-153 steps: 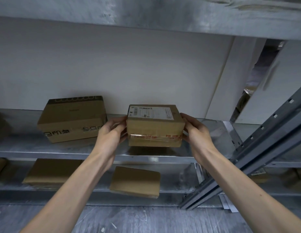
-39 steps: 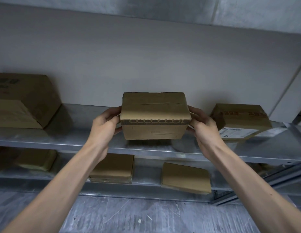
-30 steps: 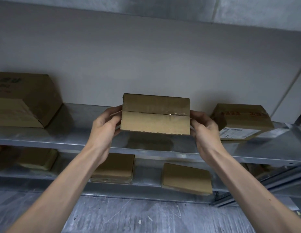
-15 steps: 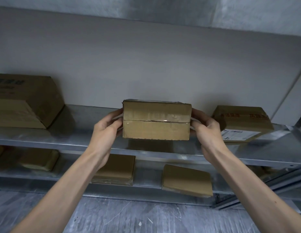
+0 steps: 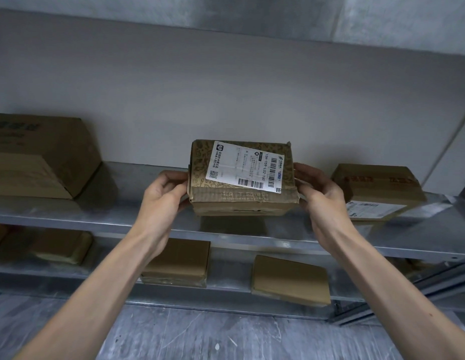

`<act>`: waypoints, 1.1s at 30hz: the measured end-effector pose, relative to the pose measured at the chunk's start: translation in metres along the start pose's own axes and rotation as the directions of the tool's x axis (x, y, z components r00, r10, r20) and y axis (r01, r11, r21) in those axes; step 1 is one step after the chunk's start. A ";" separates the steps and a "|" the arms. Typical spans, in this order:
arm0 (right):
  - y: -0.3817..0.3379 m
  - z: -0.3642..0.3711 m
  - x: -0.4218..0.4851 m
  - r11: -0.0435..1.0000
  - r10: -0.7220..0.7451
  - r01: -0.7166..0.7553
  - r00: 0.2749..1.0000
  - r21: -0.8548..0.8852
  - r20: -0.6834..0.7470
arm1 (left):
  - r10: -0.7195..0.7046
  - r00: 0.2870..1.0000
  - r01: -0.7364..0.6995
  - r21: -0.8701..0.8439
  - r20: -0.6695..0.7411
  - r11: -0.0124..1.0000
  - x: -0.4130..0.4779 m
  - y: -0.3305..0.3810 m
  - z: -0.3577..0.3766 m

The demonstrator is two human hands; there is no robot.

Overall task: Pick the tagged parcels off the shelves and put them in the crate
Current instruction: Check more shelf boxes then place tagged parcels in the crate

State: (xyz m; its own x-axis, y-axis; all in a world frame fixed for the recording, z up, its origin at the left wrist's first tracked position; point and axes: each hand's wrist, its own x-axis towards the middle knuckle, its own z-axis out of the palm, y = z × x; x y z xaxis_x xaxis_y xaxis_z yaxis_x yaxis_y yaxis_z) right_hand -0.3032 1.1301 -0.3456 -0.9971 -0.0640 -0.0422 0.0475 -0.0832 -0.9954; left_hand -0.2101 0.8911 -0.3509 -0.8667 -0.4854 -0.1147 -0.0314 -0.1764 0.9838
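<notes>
A small brown cardboard parcel (image 5: 241, 198) with a white barcode label on its upper face is held just above the metal shelf (image 5: 122, 216), at the centre of the view. My left hand (image 5: 161, 201) grips its left end and my right hand (image 5: 321, 197) grips its right end, fingers curled round the sides. A second labelled parcel (image 5: 377, 190) rests on the same shelf to the right. The crate is out of view.
A large carton (image 5: 36, 154) stands at the shelf's left. On the lower shelf lie a flat parcel (image 5: 178, 263), a tilted one (image 5: 290, 280) and another at the left (image 5: 57, 245). A white wall backs the shelf. Grey floor lies below.
The parcel has been rotated in my hands: first its plain faces and a seam showed, now the face with the white label is turned up toward me. Both hands stayed on its ends.
</notes>
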 end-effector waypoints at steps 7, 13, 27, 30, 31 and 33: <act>0.008 0.000 -0.001 0.998 -0.042 0.044 0.998 -0.045 0.055 | 0.038 0.999 -0.039 0.081 0.016 0.996 -0.001 -0.005 -0.003; 0.008 -0.002 0.000 0.991 -0.074 0.079 0.996 -0.112 0.049 | 0.024 1.000 -0.024 0.104 -0.004 0.994 0.002 -0.006 -0.003; 0.029 -0.012 -0.001 0.954 -0.101 0.105 0.994 -0.281 0.028 | -0.008 1.000 0.005 0.248 0.010 0.969 0.010 -0.010 0.016; 0.036 -0.017 0.005 0.951 -0.071 0.077 0.997 -0.300 0.032 | -0.011 1.000 0.015 0.258 -0.017 0.966 0.010 -0.014 0.021; 0.038 -0.018 0.008 0.948 -0.066 0.075 0.997 -0.309 0.040 | -0.006 1.000 0.013 0.265 -0.028 0.964 0.010 -0.017 0.023; 0.043 -0.021 0.011 0.939 -0.051 0.064 0.998 -0.338 0.047 | -0.016 0.999 0.029 0.287 -0.046 0.957 0.010 -0.024 0.029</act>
State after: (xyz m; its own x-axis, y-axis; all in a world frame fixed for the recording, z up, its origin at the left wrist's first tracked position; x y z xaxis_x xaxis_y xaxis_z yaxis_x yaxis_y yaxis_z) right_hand -0.3138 1.1469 -0.3909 -0.9942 -0.1064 0.0131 -0.0399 0.2536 -0.9665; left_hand -0.2325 0.9155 -0.3715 -0.8424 -0.5211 -0.1370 -0.1980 0.0630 0.9782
